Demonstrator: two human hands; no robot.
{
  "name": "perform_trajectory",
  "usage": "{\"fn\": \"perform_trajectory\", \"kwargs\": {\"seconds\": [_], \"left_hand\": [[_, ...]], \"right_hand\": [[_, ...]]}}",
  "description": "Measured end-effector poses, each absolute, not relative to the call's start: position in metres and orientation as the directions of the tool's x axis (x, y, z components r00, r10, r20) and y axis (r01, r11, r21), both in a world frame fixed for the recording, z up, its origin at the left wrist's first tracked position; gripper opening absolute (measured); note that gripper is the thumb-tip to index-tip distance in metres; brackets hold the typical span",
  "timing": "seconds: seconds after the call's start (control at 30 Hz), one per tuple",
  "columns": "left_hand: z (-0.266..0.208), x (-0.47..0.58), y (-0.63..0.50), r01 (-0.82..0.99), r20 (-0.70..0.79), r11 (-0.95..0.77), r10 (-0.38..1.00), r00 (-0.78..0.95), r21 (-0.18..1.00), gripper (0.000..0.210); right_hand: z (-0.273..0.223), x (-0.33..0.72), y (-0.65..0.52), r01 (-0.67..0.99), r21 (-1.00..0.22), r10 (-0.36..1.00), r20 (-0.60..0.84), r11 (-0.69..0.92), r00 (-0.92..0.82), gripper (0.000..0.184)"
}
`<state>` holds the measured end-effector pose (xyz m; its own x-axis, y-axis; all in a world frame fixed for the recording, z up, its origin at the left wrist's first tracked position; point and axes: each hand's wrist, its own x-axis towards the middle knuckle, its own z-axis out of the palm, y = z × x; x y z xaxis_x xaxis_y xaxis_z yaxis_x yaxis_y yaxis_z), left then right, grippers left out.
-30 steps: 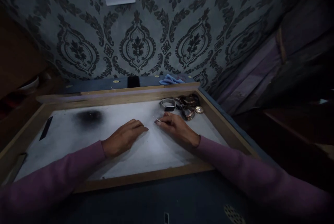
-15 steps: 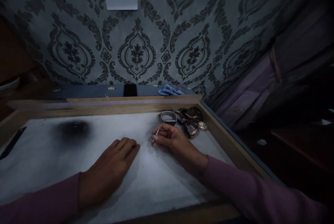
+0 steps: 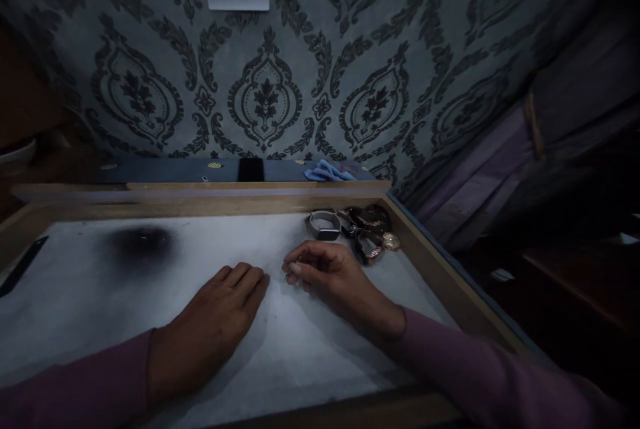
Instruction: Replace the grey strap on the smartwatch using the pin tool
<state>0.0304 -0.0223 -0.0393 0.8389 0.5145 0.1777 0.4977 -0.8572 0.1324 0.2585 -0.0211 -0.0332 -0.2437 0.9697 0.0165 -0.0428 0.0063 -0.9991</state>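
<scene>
Pin [image 3: 289, 274]: a thin, pale sliver, only its tip showing, pinched between thumb and fingertips of the right hand [image 3: 330, 276]. It is too small and dim to say whether it is a pin, a spring bar or a fine tool. It sits just above the tray [image 3: 440, 262] lining, near the middle and a little toward the tray's right side.

Right hand: curled shut around the pin, knuckles up, heel resting on the lining.

Left hand [image 3: 210, 329]: flat, palm down, fingers together and extended, holding nothing. It lies on the lining just left of the right hand, the fingertips close to the pin but apart from it.

Watches [image 3: 357, 229]: a small heap in the tray's far right corner, just beyond the right hand. One has a pale band and a dark rectangular face; the others are darker, with a round gold-toned case at the heap's right edge. None is in hand.

Stain [image 3: 140, 246]: a dark smudge on the lining, toward the tray's far left.

Cloth [image 3: 327, 171]: blue, crumpled, on the ledge behind the tray's far rim.

Progress, as judged: the pin is picked up and held; no watch is drawn out of the heap or laid under the hands, so any work on the watches appears not yet begun.
</scene>
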Motion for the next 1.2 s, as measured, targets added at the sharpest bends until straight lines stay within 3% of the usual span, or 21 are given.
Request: {"fn": "perform_trajectory", "kwargs": {"seconds": [0.33, 0.5, 0.7, 0.87, 0.97, 1.07, 1.2], "left_hand": [[-0.033, 0.032, -0.024, 0.506, 0.120, -0.857, 0.514, 0.849, 0.094, 0.043], [-0.032, 0.033, -0.023, 0.513, 0.102, -0.856, 0.517, 0.850, 0.065, 0.043], [-0.033, 0.031, -0.024, 0.507, 0.128, -0.855, 0.518, 0.846, 0.109, 0.037], [-0.025, 0.032, -0.024, 0.516, 0.055, -0.853, 0.520, 0.852, 0.080, 0.028], [-0.023, 0.032, -0.024, 0.522, 0.029, -0.850, 0.525, 0.851, 0.076, 0.031], [-0.024, 0.031, -0.024, 0.518, 0.044, -0.852, 0.522, 0.852, 0.072, 0.032], [-0.024, 0.031, -0.025, 0.532, 0.047, -0.844, 0.535, 0.844, 0.070, 0.031]], "right_hand": [[-0.031, 0.257, -0.021, -0.135, -0.990, 0.967, -0.008, -0.044, -0.256, 0.018], [-0.032, 0.256, -0.021, -0.169, -0.981, 0.962, -0.044, -0.092, -0.268, 0.024], [-0.035, 0.258, -0.019, -0.180, -0.976, 0.955, -0.069, -0.125, -0.289, 0.030], [-0.038, 0.259, -0.019, -0.143, -0.982, 0.956, -0.081, -0.126, -0.283, 0.033], [-0.040, 0.258, -0.020, -0.056, -0.994, 0.956, -0.079, -0.098, -0.281, 0.031], [-0.040, 0.258, -0.023, 0.142, -0.990, 0.959, -0.061, -0.022, -0.277, 0.023], [-0.032, 0.263, -0.027, 0.497, -0.833, 0.947, 0.092, 0.242, -0.307, 0.009]]}}
